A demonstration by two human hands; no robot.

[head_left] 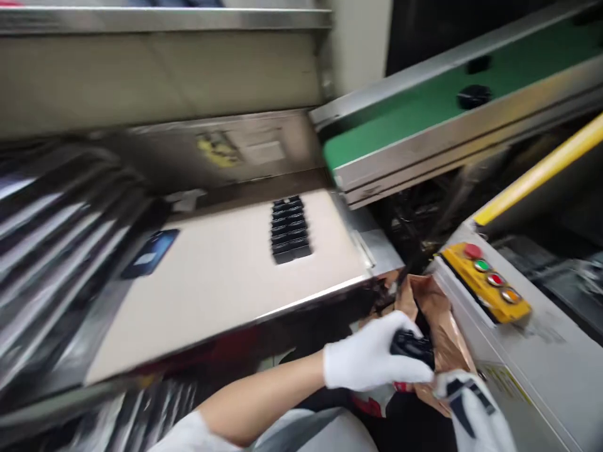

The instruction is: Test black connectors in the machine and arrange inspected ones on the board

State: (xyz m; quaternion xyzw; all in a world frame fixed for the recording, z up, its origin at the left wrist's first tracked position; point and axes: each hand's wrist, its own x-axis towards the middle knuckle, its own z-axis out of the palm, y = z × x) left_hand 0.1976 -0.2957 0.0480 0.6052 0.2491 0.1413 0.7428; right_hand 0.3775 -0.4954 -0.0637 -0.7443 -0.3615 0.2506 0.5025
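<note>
The person is wearing a white knit glove [370, 355] at lower center, a pale short sleeve [191, 434] at lower left, and a white cuff [473, 408] with 2 dark stripes at lower right.

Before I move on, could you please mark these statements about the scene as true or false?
1. The left hand grips a black object by a brown bag. True.
2. The right hand is pressing the yellow control panel. False: it is at the bag, apart from the panel.
3. The conveyor belt is green. True.
4. The stacked black items sit on the blue object. False: they sit on a cream surface, apart from the blue object.
</note>
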